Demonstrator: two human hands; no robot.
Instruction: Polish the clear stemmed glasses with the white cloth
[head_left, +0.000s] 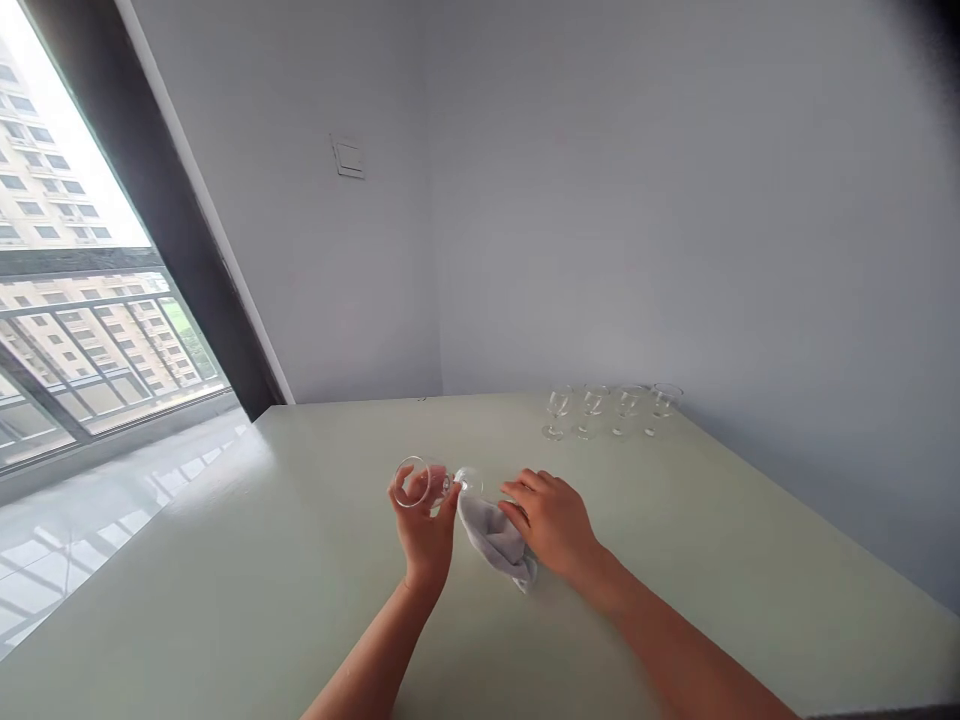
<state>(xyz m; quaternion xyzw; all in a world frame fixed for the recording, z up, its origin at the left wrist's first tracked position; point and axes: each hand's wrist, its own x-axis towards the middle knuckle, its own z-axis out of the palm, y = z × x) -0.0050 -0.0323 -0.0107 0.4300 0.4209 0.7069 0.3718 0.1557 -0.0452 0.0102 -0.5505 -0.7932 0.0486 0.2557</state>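
Observation:
A clear stemmed wine glass [413, 482] lies sideways in my left hand [426, 530]. Its rim faces left and its round foot [471, 483] points right. The fingers of that hand wrap round the bowl, with the thumb by the stem. A light grey cloth [495, 540] hangs crumpled from beside the left thumb, its top end close to the glass's foot. My right hand [551, 515] is just right of the cloth, fingers bent and thumb apart from them. Its thumb is at the cloth's edge; whether it touches the cloth I cannot tell.
Several stemmed glasses stand upright in a row at the back right of the pale table [300, 580], among them a left-end glass [557, 405] and a right-end glass [664, 402]. Grey walls [637, 200] border the table's back and right. A window [90, 300] is at left.

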